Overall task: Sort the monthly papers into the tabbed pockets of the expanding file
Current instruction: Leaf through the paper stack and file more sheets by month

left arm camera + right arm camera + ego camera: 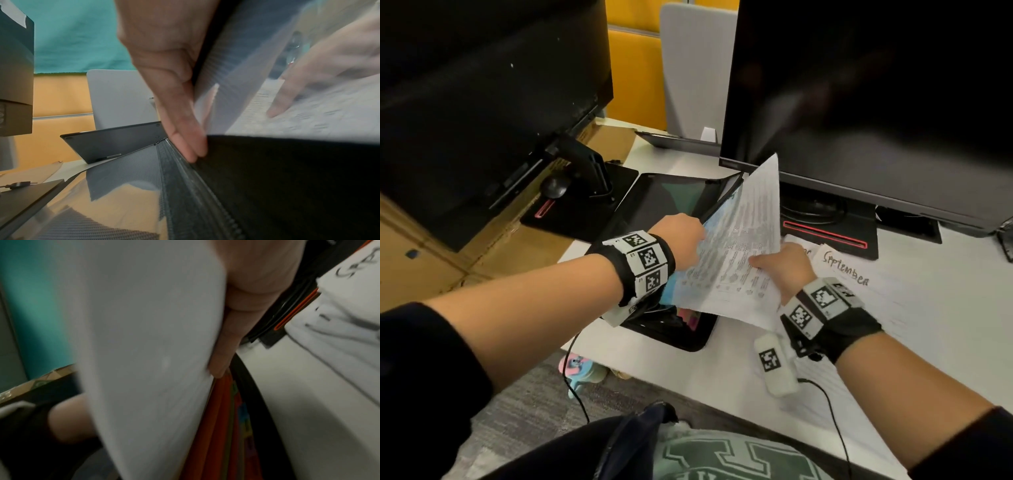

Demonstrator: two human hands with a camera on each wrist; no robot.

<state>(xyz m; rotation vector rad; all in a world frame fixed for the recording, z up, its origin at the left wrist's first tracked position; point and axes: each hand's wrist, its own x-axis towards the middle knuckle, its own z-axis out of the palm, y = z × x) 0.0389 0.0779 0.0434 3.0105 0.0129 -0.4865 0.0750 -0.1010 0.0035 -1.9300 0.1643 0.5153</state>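
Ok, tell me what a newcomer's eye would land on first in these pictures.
First, the printed sheet tilted up at centre, pinched by the right hand at its near right edge. Its lower edge goes into the black expanding file lying open on the white desk, where the left hand holds a divider back. To the right lies a paper marked September.

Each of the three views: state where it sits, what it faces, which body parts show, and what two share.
Head: worn above, faces down at expanding file, printed sheet, September page; both forearms, left hand, right hand.
Left wrist: looks along left-hand fingers holding a pocket apart; right hand beyond.
Right wrist: under the sheet, right-hand fingers gripping it, coloured pockets below.
Shared: all three show the sheet.
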